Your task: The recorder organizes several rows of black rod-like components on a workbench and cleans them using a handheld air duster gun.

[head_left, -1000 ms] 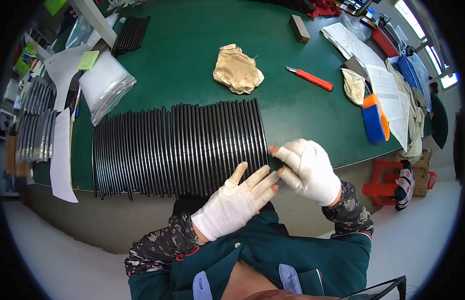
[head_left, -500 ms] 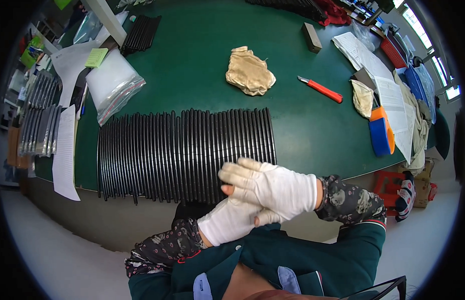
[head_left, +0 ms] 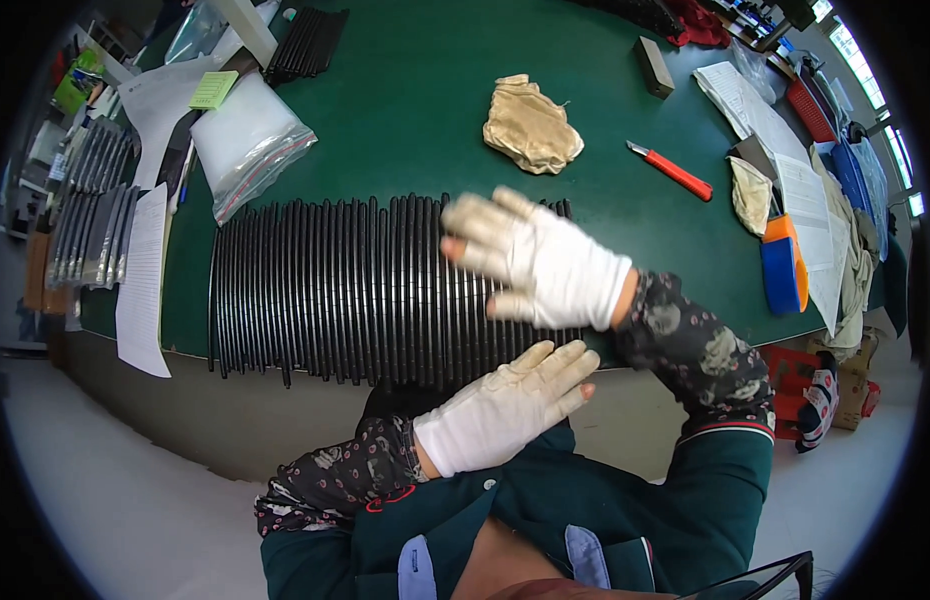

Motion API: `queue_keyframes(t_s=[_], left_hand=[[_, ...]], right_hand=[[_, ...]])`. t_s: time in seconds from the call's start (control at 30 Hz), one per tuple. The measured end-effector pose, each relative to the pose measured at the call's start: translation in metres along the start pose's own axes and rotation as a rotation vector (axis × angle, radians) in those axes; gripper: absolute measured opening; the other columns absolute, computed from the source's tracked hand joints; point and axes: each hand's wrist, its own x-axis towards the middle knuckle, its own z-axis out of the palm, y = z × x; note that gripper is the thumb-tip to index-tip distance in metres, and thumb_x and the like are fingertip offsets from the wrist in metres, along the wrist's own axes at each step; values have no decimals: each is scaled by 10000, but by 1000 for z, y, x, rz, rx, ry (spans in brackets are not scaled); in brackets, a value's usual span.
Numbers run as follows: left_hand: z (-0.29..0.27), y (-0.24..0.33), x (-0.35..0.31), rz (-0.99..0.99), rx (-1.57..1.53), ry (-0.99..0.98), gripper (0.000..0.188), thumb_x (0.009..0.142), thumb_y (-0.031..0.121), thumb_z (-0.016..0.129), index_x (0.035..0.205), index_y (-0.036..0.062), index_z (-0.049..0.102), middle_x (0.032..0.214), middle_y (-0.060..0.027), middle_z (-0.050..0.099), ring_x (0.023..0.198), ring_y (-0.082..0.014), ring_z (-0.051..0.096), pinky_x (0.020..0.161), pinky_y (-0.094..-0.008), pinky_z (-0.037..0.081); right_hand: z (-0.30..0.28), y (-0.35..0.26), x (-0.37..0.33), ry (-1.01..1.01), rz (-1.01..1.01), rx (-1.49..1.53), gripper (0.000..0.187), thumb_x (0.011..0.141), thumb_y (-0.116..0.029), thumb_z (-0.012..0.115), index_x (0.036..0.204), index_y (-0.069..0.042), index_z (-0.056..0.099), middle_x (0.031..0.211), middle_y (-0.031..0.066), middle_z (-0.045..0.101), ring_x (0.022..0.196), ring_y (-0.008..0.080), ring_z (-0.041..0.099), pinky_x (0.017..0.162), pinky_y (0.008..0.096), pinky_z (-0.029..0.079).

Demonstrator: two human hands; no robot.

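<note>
A long row of slim black rods [head_left: 325, 290] lies side by side along the near edge of the green table. Over the right part of the row, my right hand [head_left: 550, 262] is spread flat in a white glove, slightly blurred, its fingers pointing left. Whether it touches the rods, I cannot tell. My left hand [head_left: 510, 405], gloved the same way with some bare fingertips showing, is held palm-down just off the near table edge. Its fingers are extended to the right and nothing is in them.
Beyond the rods lie a crumpled beige glove [head_left: 531, 125], a red cutter knife [head_left: 673, 172] and a grey block [head_left: 653, 68]. An orange and blue tape roll [head_left: 782, 270] stands at right beside papers. A zip bag [head_left: 247, 145] and packed rods [head_left: 93, 205] are at left.
My hands were crossed together near the table edge. The right has moved up over the rods, and the left has drawn clear of it, fingers extended. The view has shifted slightly.
</note>
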Motion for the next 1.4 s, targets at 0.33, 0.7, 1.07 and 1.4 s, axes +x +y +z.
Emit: queue_keyframes(t_s=[0.33,0.7,1.07,1.4], left_hand=[[-10,1,0,-6,-110,-28,651,679,141,667,1288,34,463,1386,-146,372,1291,-323,346,1068,-381,308],[-31,-9,-10,-121,-26,146,795,560,276,794,1236,35,453,1319,-172,421,1235,-346,413,985,-502,354],[-21,-22,-18,-196,91,139,660,677,239,710,1245,7,467,1321,-169,450,1249,-331,420,1019,-465,348],[-4,-15,-43,-190,-268,230,513,746,197,620,1228,64,503,1254,-138,480,1224,-296,440,1010,-418,371]], right_hand=[[6,-13,-15,99,121,94,591,889,-368,455,1370,-40,350,1410,209,340,1329,366,305,1100,488,220],[6,9,-56,522,548,536,419,794,35,522,1207,-38,541,1251,120,548,1190,266,491,1020,338,372],[7,8,-52,483,490,356,415,762,42,568,1167,-46,561,1218,123,564,1181,282,493,1007,356,384],[-8,-59,1,-191,-188,334,683,897,-556,351,1380,-72,358,1411,200,337,1322,348,322,1081,526,210]])
